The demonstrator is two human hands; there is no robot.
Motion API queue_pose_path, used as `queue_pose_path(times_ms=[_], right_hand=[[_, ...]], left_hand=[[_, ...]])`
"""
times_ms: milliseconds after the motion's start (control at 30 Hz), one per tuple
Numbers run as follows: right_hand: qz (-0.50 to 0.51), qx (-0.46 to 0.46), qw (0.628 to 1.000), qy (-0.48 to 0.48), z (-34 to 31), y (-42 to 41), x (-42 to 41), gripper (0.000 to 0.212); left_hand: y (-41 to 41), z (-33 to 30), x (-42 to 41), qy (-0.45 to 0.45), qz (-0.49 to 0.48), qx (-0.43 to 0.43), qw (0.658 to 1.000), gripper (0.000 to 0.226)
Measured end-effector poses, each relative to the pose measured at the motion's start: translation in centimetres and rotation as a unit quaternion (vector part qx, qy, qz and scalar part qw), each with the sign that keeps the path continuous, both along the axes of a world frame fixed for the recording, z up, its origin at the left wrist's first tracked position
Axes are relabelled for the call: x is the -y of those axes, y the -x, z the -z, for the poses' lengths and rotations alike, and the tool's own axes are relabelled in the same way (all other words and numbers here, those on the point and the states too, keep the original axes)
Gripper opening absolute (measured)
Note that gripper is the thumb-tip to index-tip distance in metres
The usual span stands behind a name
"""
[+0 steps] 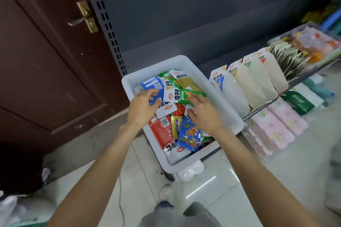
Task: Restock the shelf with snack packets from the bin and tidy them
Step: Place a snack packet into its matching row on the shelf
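Hands point(142, 107) in glossy packets point(182, 96), rectangular white bin point(230, 116)

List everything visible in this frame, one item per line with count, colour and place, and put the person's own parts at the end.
bin: one, white plastic, at the left end of the shelf.
snack packets: a loose pile, too many to count; green, blue, red, white and gold, in the bin.
display boxes: four, white, standing in a row on the shelf right of the bin.
shelf: one, grey metal, running right from the bin.
pink packs: several, below the shelf.
door: one, dark brown with a brass handle, left.
left hand: one, gripping a blue packet in the bin.
right hand: one, fingers on a green packet.
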State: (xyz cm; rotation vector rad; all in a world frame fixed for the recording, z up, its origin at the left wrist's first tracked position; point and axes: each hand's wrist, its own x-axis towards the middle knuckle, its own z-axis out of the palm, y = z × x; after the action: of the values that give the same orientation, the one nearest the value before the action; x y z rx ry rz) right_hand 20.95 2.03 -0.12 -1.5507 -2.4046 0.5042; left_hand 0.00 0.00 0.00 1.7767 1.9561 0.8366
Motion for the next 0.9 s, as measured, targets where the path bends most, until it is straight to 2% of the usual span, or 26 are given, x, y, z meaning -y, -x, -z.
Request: queue_pose_path(times_ms=[67,167,267,367,433,500,533,600,667,733,767,833,900], right_hand=[[0.005,-0.010,1.000,-0.006,0.1,0.8,-1.2,0.038],[0.003,0.011,1.000,0.012,0.5,1.9,-3.5,0.043],[0.001,0.042,0.996,0.077,1.2,2.6,-5.0,0.051],[0.009,0.062,0.996,0.065,1.5,2.7,-5.5,0.059],[0.029,-0.015,0.998,0.044,1.2,2.4,-5.6,0.062],[0.048,-0.112,0.993,0.005,-0.1,1.8,-5.5,0.061],[0.059,-0.138,0.989,-0.014,-0.9,1.3,-5.4,0.058],[0.071,-0.184,0.980,-0.007,-2.8,-0.2,-4.8,0.045],[0.045,-0.280,0.956,0.074,-4.2,-1.7,-3.9,0.024],[0.054,-0.396,0.907,0.130,-5.3,-3.1,-2.8,0.023],[0.077,-0.444,0.881,0.142,-5.6,-3.9,-2.2,0.023],[0.127,-0.524,0.826,0.164,-6.1,-6.0,-1.3,0.008],[0.164,-0.560,0.793,0.173,-6.1,-8.7,-0.6,0.013]], left_hand=[[0.1,0.4,-1.5,0.049,-0.013,-0.001,0.999,0.039],[-0.9,1.4,-3.5,0.122,-0.022,-0.058,0.991,0.055],[-1.7,2.3,-4.7,0.134,-0.054,-0.044,0.989,0.052],[-2.4,2.4,-5.2,0.129,-0.074,0.116,0.982,0.031],[-2.7,1.7,-5.0,0.094,-0.079,0.268,0.955,0.014],[-2.7,0.0,-4.6,0.068,-0.070,0.395,0.913,0.007],[-2.8,-1.1,-4.4,0.060,-0.055,0.440,0.894,0.007],[-3.2,-3.5,-4.2,0.033,-0.024,0.474,0.879,0.009],[-4.2,-5.8,-4.0,0.006,-0.006,0.500,0.866,0.011],[-5.7,-7.3,-3.5,0.030,0.027,0.528,0.848,0.019],[-6.6,-7.5,-3.3,0.063,0.051,0.519,0.851,0.028],[-8.9,-7.2,-2.5,0.130,0.116,0.437,0.882,0.042],[-11.7,-6.5,-1.8,0.138,0.173,0.327,0.919,0.043]])
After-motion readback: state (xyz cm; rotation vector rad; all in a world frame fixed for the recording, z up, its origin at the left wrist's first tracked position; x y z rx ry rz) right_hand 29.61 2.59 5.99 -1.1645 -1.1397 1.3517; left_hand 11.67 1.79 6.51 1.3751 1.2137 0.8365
